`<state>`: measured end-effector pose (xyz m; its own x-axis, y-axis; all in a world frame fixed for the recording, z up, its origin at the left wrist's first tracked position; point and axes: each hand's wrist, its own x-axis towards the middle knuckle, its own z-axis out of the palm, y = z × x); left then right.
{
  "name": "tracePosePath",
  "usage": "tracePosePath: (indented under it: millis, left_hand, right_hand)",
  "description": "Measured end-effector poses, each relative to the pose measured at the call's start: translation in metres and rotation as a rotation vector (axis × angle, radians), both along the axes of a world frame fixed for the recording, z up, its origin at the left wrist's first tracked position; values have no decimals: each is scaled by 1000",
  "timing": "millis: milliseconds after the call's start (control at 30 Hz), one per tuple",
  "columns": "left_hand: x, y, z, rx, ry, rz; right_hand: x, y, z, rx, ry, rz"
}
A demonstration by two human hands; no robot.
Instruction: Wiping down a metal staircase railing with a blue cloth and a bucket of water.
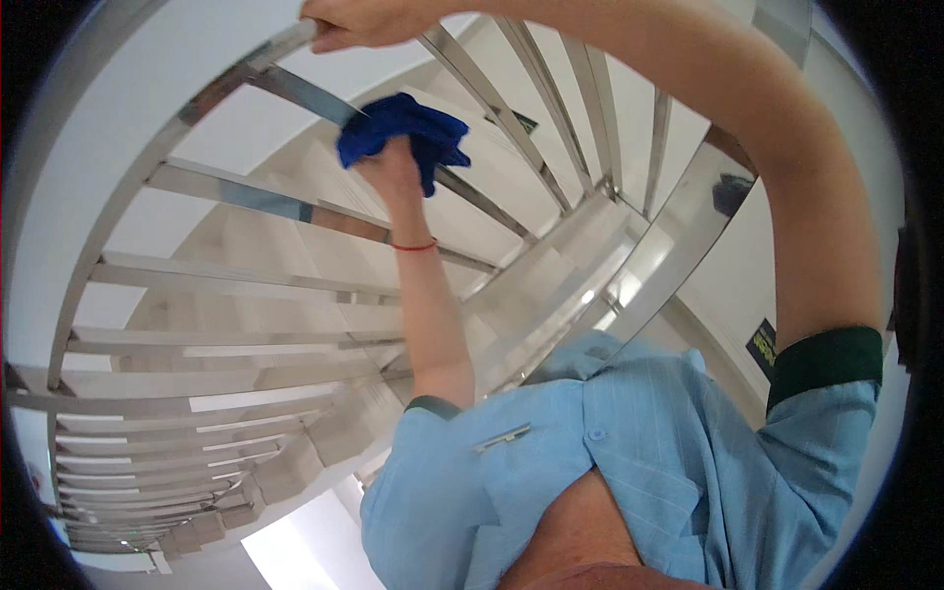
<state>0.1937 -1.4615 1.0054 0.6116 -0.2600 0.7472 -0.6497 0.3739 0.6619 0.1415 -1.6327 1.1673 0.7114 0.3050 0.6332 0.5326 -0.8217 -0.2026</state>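
My left hand (394,166), with a red cord on its wrist, holds a dark blue cloth (405,125) against a shiny metal baluster (306,96) of a stair railing. The cloth is bunched about the bar, and the fingers are mostly hidden behind or under it. My right arm arches over the top right of the view. At the upper left, my right hand (369,22) is closed on the metal handrail (287,44), above the top end of that baluster; part of this hand is cut off by the picture's upper edge.
More metal balusters (192,276) run down the left and across the top. Pale stair steps (280,236) show between them. A wide, reflective metal rail (664,243) crosses at the right, near my blue shirt. A dark sign (762,348) bearing writing is on a pale surface beyond.
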Motion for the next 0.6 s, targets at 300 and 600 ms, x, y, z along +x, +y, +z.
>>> tracePosePath:
  millis: [300,600]
  left_hand:
    - [-32,7,-273,965,175,171]
    - [-51,24,-257,688,446,124]
  right_hand:
    - [-2,-9,10,-24,-9,48]
    - [9,4,0,-64,-18,6]
